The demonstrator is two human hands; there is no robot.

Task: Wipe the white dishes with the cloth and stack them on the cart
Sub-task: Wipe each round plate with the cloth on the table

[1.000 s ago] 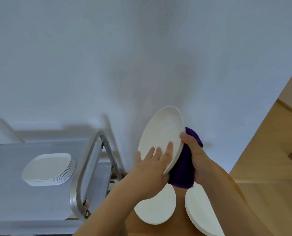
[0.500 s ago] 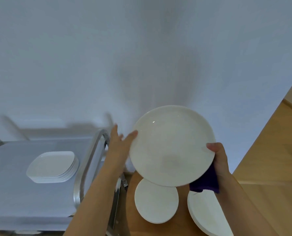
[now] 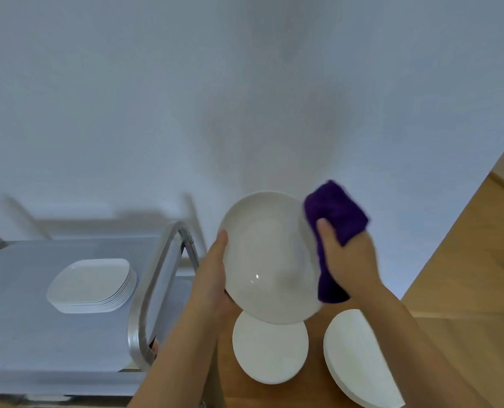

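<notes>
The round white plate (image 3: 269, 257) is now facing the camera more steeply than half a second ago, and the purple cloth (image 3: 334, 231), earlier tucked under its right rim, is now lying over that rim. The left hand (image 3: 212, 278) is gripping the plate's left edge, thumb on the face, while the right hand (image 3: 347, 257) is clutching the cloth against the right side. Below them, two white plates (image 3: 269, 351) are resting on the wooden desk (image 3: 450, 290), and far left a stack of square dishes (image 3: 93, 285) is sitting on the grey cart (image 3: 15, 334).
</notes>
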